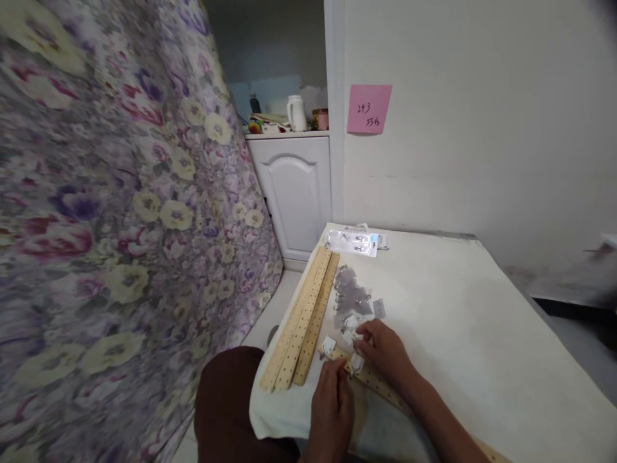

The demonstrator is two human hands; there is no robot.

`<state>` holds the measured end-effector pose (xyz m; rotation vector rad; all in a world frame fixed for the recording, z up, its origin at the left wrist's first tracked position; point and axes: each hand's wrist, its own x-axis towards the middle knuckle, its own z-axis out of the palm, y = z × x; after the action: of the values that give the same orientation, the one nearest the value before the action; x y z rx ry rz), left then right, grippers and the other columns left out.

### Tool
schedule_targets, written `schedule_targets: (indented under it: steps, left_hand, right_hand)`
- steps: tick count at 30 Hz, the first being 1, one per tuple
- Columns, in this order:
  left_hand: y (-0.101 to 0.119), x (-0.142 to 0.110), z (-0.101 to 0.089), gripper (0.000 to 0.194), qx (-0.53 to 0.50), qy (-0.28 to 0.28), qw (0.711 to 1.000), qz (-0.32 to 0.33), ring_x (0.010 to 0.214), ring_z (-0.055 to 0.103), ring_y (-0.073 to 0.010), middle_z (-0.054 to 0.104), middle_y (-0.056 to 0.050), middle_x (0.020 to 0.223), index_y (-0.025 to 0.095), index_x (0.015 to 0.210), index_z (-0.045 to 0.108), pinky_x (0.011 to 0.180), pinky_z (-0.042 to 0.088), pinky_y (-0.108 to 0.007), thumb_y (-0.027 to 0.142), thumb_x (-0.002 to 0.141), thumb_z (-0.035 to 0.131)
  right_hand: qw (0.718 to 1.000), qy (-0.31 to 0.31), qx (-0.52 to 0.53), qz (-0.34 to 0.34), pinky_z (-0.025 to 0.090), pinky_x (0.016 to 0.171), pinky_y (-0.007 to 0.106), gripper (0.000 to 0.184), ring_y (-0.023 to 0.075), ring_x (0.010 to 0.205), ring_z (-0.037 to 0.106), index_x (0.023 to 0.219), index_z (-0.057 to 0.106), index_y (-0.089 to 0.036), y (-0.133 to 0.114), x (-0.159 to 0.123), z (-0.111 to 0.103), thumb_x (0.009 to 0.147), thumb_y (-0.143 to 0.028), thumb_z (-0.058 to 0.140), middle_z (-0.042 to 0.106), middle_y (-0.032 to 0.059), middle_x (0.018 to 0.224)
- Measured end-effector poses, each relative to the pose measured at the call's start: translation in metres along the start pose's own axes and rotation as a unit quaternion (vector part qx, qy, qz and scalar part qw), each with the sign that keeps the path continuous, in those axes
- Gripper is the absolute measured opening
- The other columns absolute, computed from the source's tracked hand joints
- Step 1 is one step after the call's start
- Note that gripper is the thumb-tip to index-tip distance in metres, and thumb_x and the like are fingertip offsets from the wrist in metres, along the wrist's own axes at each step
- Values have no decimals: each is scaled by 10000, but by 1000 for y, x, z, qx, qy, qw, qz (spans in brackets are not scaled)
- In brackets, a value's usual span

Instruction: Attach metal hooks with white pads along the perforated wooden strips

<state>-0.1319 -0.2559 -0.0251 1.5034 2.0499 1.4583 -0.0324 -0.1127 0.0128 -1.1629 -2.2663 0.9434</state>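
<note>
White wall [472, 116] and flowered purple-grey curtain [120, 193] frame our cream cloth-covered table [463, 308]

Along the table's left side we see long, pale wooden strips [304, 315] dotted with dark holes, side by side. Near them spread small grey translucent plastic packets [348, 292] with metal hooks, and toward the far edge lies a clear plastic blister pack [351, 242]. Another perforated wooden strip [377, 379] runs slantwise beneath our hands. Our right hand [387, 348] pinches thumb and forefinger narrowly on a small white piece [351, 336], near that strip's far end. Our left hand [332, 393] curls its fingers by the strip, a white tag [329, 344] just beyond them; whether it grips anything, we cannot tell. Between our hands, a clear-and-white packet [357, 363] overlaps the strip
</note>
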Motion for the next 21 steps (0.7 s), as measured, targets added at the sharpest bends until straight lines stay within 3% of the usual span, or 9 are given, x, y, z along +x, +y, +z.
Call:
schedule_targets:
  steps: [5,10,13,16,21]
  left_hand:
    - [1,-2,1,252,-6,4,1000,5,930,593,-201,612,-69,989,200,1116,538,823,495,-331,173,913,391]
    - [0,-2,1,259,-8,-2,1000,1,940,591,-205,615,-74,1004,201,1121,544,827,492,-334,172,908,400]
    - [-1,-1,1,249,-6,2,1000,4,920,595,-205,617,-69,982,204,1106,548,813,493,-333,173,906,402]
    - [0,0,1,244,4,0,1000,9,905,599,-204,617,-64,963,205,1087,556,799,496,-329,167,895,410]
    - [1,3,2,239,25,-2,999,23,897,606,-204,620,-62,949,202,1083,560,794,499,-323,176,887,425]
  right_hand:
    - [999,17,-51,-3,353,653,271,95,176,754,562,795,621,-219,-15,14,26,708,-214,585,589,15,845]
    - [1000,24,12,13,351,630,259,18,153,686,542,724,587,-212,-10,10,22,717,-222,574,588,-8,733]
    - [990,17,136,32,347,570,243,76,129,579,498,693,575,-204,0,6,10,718,-272,599,545,-37,594]
    - [960,16,273,62,336,508,234,149,112,500,454,672,563,-193,16,0,-2,705,-325,624,497,-56,514]
    - [929,38,352,105,364,452,224,268,101,441,461,806,581,-176,39,-13,-10,722,-429,601,516,-60,506]
